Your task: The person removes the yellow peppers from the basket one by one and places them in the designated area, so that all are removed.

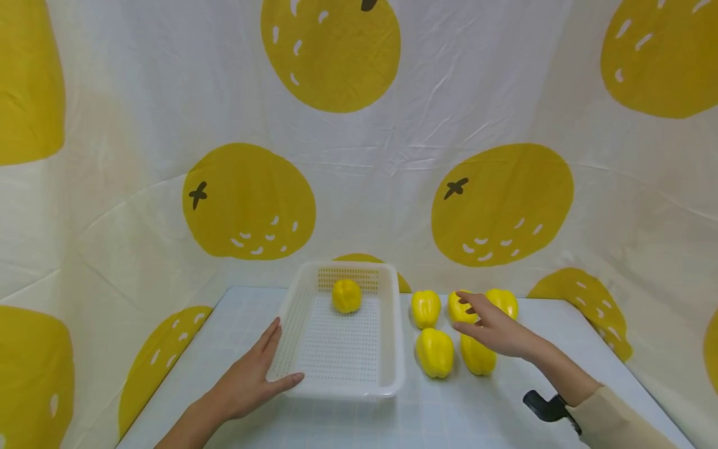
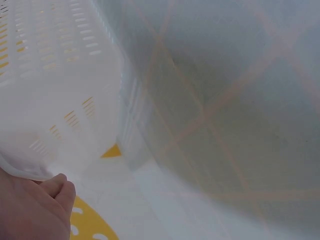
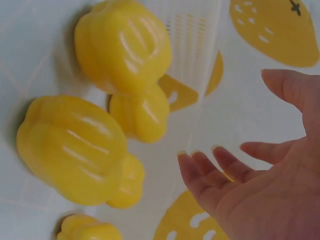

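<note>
A white perforated plastic basket (image 1: pixel 387 390) stands on the table with one yellow bell pepper (image 1: pixel 346 295) inside, near its far end. My left hand (image 1: pixel 247 380) holds the basket's near left corner, thumb over the rim and fingers along the outside of the left wall. To the right of the basket lie several more glossy yellow bell peppers (image 1: pixel 434 353). Above them hovers my right hand (image 1: pixel 496 327), fingers spread and nothing held; it partly hides two of the peppers. The right wrist view shows its palm beside a large pepper (image 3: pixel 72 150), with a gap between them.
The pale checked table (image 1: pixel 449 418) ends at a hanging cloth (image 1: pixel 370 187) printed with big yellow fruit, which closes in the back and both sides. A black strap or mount (image 1: pixel 546 406) sits at the right wrist, by a beige sleeve (image 1: pixel 611 418).
</note>
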The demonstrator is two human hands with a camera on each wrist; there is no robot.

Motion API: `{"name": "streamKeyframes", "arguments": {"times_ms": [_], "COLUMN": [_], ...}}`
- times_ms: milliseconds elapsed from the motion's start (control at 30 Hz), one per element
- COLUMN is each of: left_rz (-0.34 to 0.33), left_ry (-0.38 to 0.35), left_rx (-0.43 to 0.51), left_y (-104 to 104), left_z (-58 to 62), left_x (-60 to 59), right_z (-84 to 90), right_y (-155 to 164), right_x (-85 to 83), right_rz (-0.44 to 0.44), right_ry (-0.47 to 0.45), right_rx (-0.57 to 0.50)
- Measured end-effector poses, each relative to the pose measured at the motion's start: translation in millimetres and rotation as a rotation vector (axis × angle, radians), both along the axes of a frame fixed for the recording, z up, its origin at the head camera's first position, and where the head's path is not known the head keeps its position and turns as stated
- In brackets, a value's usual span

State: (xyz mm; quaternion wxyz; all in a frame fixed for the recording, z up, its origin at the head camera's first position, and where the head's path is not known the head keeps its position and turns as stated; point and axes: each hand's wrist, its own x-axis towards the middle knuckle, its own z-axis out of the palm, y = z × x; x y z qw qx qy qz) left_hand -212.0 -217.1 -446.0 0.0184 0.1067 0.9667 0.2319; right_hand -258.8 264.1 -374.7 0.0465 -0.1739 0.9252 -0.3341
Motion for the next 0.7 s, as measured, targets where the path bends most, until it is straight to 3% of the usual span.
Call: {"name": "streamKeyframes", "arguments": {"times_ms": [700], "left_rz": [-0.012], "left_ry": [0.024], "left_rx": [-0.005], "left_y": [-2], "left_z": [-1.1], "left_x": [0.8], "right_z": [19.9], "right_y": [-64], "right_x": [-12.7], "right_rz": [0.128], "right_ry": [0.007], "right_rx": [-0.065]}}
